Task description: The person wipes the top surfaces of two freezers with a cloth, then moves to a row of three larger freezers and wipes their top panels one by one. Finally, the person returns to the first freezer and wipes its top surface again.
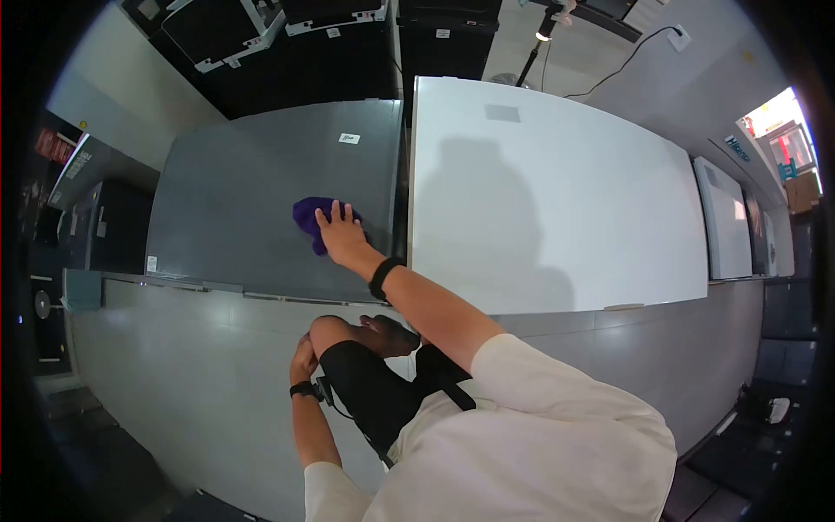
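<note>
My right hand (344, 233) lies with its fingers spread over a purple cloth (309, 213), pressing it down. Beneath the cloth is the dark grey flat top of a large appliance-like box (235, 174); the cloth lies nearer to its right side. Some of the cloth is hidden under my palm. My left hand (303, 358) is low, resting against the side of my bent knee, and its fingers are mostly hidden. A black band is on each wrist.
A large white box top (609, 200) stands to the right, a narrow gap between it and the grey one. Black appliances (304, 70) line the back. More white units (724, 217) are at the far right. A lamp stand (535, 52) and a cable (622, 74) are behind.
</note>
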`<state>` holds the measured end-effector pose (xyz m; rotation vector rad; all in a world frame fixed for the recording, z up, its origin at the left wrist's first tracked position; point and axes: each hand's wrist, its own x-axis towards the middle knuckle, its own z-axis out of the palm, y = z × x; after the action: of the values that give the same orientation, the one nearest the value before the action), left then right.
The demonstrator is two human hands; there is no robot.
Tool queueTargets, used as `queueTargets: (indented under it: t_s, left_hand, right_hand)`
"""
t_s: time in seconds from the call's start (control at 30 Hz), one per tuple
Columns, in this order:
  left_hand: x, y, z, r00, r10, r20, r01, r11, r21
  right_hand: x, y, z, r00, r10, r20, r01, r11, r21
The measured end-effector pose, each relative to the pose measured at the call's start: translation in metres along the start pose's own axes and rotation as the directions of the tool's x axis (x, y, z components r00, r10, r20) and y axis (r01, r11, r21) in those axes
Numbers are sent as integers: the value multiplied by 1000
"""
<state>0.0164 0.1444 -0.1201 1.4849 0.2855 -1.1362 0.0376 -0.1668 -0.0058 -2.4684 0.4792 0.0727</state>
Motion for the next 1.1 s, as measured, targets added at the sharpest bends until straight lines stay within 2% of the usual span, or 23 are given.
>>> queueTargets:
  t_s: [0.1, 0.2, 0.23, 0.27, 0.33, 0.4, 0.5, 0.53, 0.63, 0.73, 0.83, 0.93, 0.97, 1.1]
  left_hand:
    - [-6, 0, -2, 999, -52, 12, 50, 989, 140]
    - [18, -21, -25, 997, -31, 65, 13, 966, 257]
    - [11, -22, -15, 993, 64, 100, -75, 991, 108]
    - [4, -19, -10, 995, 72, 68, -70, 997, -33]
    - [-3, -25, -4, 995, 95, 37, -91, 990, -111]
    - [-7, -25, 2, 992, 123, 30, -121, 990, -67]
    - [12, -15, 10, 979, 201, -34, -199, 978, 55]
    - [15, -15, 12, 972, 223, -71, -216, 971, 101]
    - [20, -6, 21, 954, 286, 93, -296, 838, 458]
    - [10, 15, 30, 984, 156, 85, -171, 960, 221]
    - [-20, 14, 28, 995, 96, 12, -96, 995, 15]
    - [-30, 2, 23, 992, 111, 61, -113, 993, 32]
    - [-27, -3, 20, 992, 123, 18, -123, 991, 51]
    - [-12, -3, 10, 980, 195, 26, -197, 958, 209]
  right_hand:
    - [7, -8, -4, 999, 23, 29, -21, 998, -66]
    - [20, -13, -7, 998, 7, 56, -3, 997, -76]
    - [22, -16, -8, 998, 12, 56, -7, 996, -89]
    - [23, -19, -8, 998, 19, 58, -13, 994, -105]
    - [21, -15, 4, 999, 9, 33, -5, 990, -138]
    - [17, -11, 16, 998, -46, -36, 39, 983, -178]
    - [-18, -22, 22, 996, -37, 84, 53, 979, -197]
    - [-30, -24, 31, 998, -59, 39, 66, 970, -234]
    - [-45, -26, 42, 994, -105, -43, 86, 946, -312]
    - [-25, -40, 34, 996, -63, 59, 78, 947, -312]
    - [-5, -42, 39, 995, -100, 9, 99, 957, -271]
    - [1, -49, 29, 992, -89, 88, 110, 953, -281]
    - [2, -51, 27, 993, -91, 72, 107, 958, -265]
    - [1, -40, 47, 993, -120, -6, 116, 967, -226]
